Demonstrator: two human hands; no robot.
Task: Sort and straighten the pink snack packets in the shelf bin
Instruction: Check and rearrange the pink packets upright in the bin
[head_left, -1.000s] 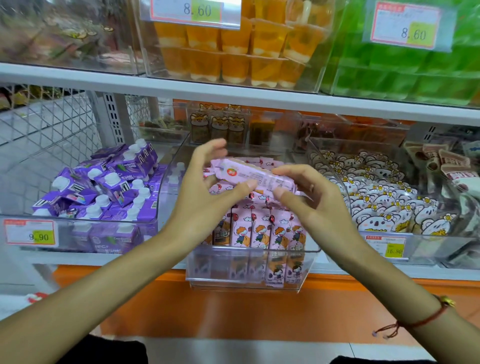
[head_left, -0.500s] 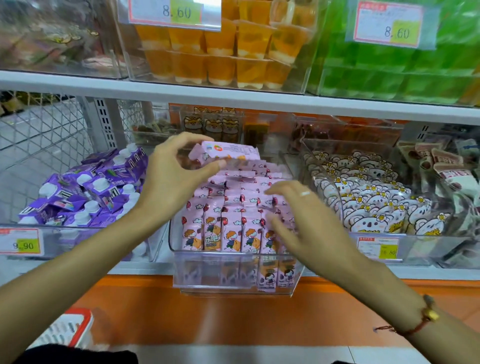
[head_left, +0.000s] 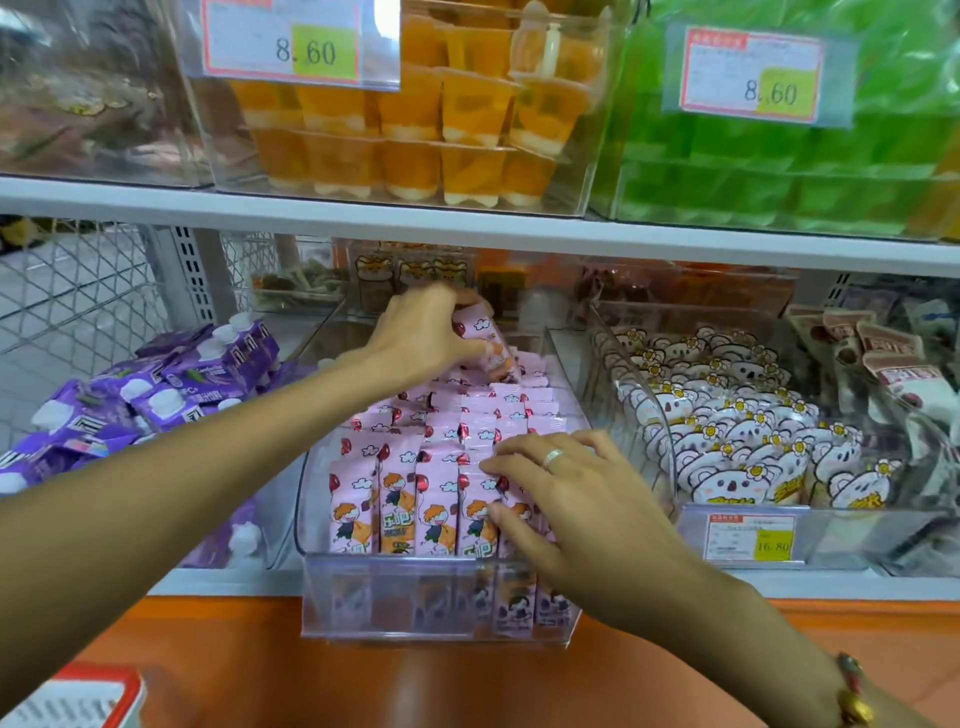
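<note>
Head view: two bare hands at the clear plastic shelf bin (head_left: 436, 603) of pink snack packets (head_left: 397, 499).
Left to right: purple spouted drink pouches (head_left: 156, 395) in the neighbouring bin; left hand (head_left: 421, 332) at the bin's back, fingers curled round one tilted pink packet (head_left: 485, 345); right hand (head_left: 566, 499) at the front, fingers spread and nearly straight, touching upright packets; white koala-print packets (head_left: 727, 447) in the bin beyond.

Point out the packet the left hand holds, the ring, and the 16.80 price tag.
pink packet (head_left: 488, 345), head view, its exposed front below the fingers.
ring (head_left: 552, 457), head view, the silver band.
16.80 price tag (head_left: 749, 536), head view, the label's middle.
</note>
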